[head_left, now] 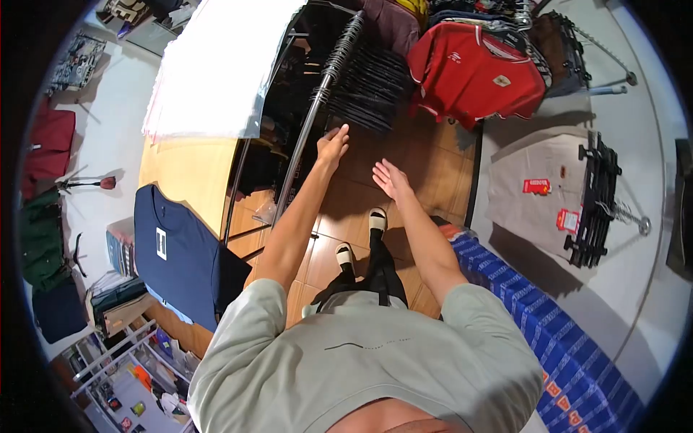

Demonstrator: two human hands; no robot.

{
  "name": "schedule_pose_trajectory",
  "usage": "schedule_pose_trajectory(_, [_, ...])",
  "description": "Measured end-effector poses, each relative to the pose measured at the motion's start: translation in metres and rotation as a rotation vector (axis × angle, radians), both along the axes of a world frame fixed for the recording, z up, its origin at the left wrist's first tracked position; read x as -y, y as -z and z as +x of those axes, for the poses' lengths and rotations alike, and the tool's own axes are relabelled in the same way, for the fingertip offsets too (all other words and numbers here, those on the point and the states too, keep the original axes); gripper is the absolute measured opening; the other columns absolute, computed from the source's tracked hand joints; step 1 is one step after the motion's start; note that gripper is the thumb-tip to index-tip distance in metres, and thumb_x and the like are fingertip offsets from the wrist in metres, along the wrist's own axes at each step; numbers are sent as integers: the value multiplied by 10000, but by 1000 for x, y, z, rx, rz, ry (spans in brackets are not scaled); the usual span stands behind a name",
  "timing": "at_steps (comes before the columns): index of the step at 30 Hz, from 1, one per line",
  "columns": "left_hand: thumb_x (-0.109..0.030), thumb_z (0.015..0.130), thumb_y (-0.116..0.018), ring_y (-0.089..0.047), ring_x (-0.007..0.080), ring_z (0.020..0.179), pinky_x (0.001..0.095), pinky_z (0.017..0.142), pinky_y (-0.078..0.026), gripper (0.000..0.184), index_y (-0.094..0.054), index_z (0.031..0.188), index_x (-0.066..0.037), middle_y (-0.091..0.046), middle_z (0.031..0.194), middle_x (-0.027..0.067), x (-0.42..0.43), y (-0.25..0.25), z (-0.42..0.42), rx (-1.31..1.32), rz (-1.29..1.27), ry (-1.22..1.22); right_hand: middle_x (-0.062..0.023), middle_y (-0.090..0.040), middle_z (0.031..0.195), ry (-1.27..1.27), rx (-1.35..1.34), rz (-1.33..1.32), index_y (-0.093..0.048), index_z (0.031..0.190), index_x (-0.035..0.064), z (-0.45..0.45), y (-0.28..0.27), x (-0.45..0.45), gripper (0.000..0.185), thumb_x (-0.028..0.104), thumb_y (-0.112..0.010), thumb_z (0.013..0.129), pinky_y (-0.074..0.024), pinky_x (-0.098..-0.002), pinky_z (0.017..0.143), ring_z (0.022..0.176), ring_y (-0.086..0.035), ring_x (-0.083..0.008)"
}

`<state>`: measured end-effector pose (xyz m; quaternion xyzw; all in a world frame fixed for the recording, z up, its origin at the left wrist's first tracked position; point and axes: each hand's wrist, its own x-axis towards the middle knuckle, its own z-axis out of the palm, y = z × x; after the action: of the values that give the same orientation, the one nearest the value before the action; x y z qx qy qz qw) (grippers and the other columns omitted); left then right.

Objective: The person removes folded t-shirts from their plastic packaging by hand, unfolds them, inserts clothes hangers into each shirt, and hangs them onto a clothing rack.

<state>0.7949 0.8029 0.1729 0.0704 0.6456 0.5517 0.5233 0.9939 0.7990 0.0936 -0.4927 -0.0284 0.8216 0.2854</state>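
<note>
My left hand (333,147) is held out in the air beside a metal rail (317,94), its fingers loosely bent and a little apart, with nothing visible in it. Just to the right, my right hand (390,179) hovers above the tiled floor, fingers stretched out and holding nothing. Beyond my left hand, a row of dark garments (369,88) hangs from the rail on closely packed hangers. A red jersey (476,76) hangs further to the right. Whether my left hand touches the rail I cannot tell; it looks apart from it.
A wooden table (189,169) at left bears a stack of white plastic packets (216,65). A navy T-shirt (180,252) hangs at its near end. Beige trousers (534,187) hang on the right wall, above a blue patterned cloth (534,303). Brown tiles (426,169) lie underfoot.
</note>
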Motion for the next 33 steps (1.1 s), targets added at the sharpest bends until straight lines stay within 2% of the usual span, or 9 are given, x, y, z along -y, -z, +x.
schedule_pose_trajectory(5, [-325,811,-796,-585,228,1141,361,954,-492,701,-496,1322,50,-608,1220,135,-29,21,-21,-115,-84,-126,-94,-564,1334,94,-112,-65,-519,1286,53,-37,5,-42,493,246,-721,879,-488,-383,996,1192,-563,-251])
schedule_pose_trajectory(9, [-343,800,-805,-578,224,1159,358,927,-480,613,-568,1260,-15,-624,1223,111,-40,26,-32,-83,-141,-106,-80,-573,1322,135,-165,-104,-529,1275,52,-49,14,-55,497,274,-726,876,-491,-358,998,1174,-575,-213])
schedule_pose_trajectory(11, [-345,802,-803,-595,190,1112,331,894,-469,522,-616,1194,-55,-644,1178,75,-40,27,-31,-73,-96,-123,-70,-593,1290,145,-179,-119,-548,1251,48,-51,14,-57,474,277,-726,877,-499,-344,983,1143,-591,-194])
schedule_pose_trajectory(18, [-337,829,-778,-617,151,1039,294,820,-462,421,-643,1130,-76,-666,1102,24,-38,26,-32,-74,-98,-116,-31,-681,1086,130,-257,-125,-626,1124,30,-50,17,-58,373,277,-738,868,-536,-294,875,965,-652,-138])
schedule_pose_trajectory(21, [-257,866,-753,-615,154,1025,267,756,-471,334,-655,1121,-65,-655,1065,28,-36,17,-30,-72,-126,-131,-36,-684,1071,129,-257,-146,-626,1108,31,-50,20,-56,354,265,-738,868,-538,-291,870,957,-654,-141])
schedule_pose_trajectory(23, [-279,873,-744,-596,173,1105,295,862,-459,389,-636,1172,-55,-644,1152,55,-32,13,-29,-65,-106,-130,-35,-690,1047,134,-255,-151,-636,1079,35,-51,17,-54,328,262,-740,867,-538,-289,867,953,-655,-140])
schedule_pose_trajectory(26, [-301,879,-735,-575,184,1158,311,934,-429,435,-615,1215,-52,-624,1226,72,-25,5,-27,-56,-82,-108,-32,-700,993,137,-264,-158,-655,1020,44,-50,14,-51,278,257,-743,864,-538,-284,854,943,-657,-138])
schedule_pose_trajectory(30, [-308,872,-741,-570,186,1177,305,921,-433,454,-609,1222,-51,-621,1241,76,-14,-7,-21,-75,-68,-94,-27,-709,936,150,-282,-148,-676,952,51,-45,5,-41,233,253,-747,860,-534,-284,836,921,-658,-133])
schedule_pose_trajectory(33, [-329,863,-747,-561,208,1204,309,938,-432,515,-586,1261,-44,-613,1260,85,-3,0,-19,-73,-38,-58,-31,-709,943,165,-281,-150,-674,968,41,-38,2,-28,240,252,-734,870,-530,-288,840,913,-657,-137])
